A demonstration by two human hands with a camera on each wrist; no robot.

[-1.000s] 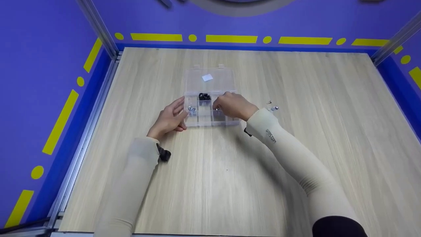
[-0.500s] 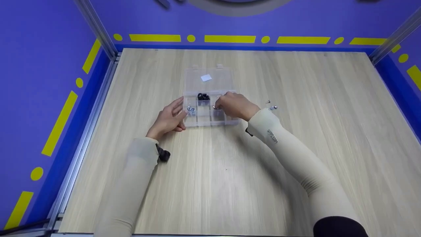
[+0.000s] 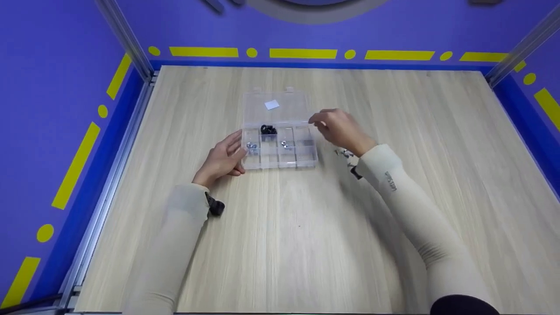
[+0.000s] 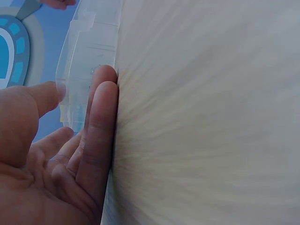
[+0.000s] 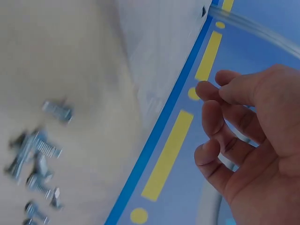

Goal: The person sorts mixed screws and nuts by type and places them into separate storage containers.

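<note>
On the wooden table lies a clear plastic compartment box (image 3: 287, 165), its lid (image 3: 286, 99) folded back. Black screws (image 3: 268, 130) sit in a rear compartment; small silver screws (image 3: 251, 146) show in the left column and a few silver screws (image 3: 284, 144) right of the middle. My left hand (image 3: 221, 158) holds the box's left side, thumb over the rim and fingers along the wall. To the right, my right hand (image 3: 343, 127) hovers beyond the box's rear right corner. Its fingers (image 5: 211, 117) curl loosely, thumb near the index finger, with nothing visible between them.
Loose silver bolts (image 5: 42, 145) lie on the table right of the box, partly hidden by the right wrist in the head view. A white label (image 3: 271, 104) is on the lid. Blue panels (image 3: 306, 30) border the table's back and sides.
My right hand has lifted out of the box and moved right, its fingers loosening. Silver screws now show in the compartment where it was. The left hand stays on the box.
</note>
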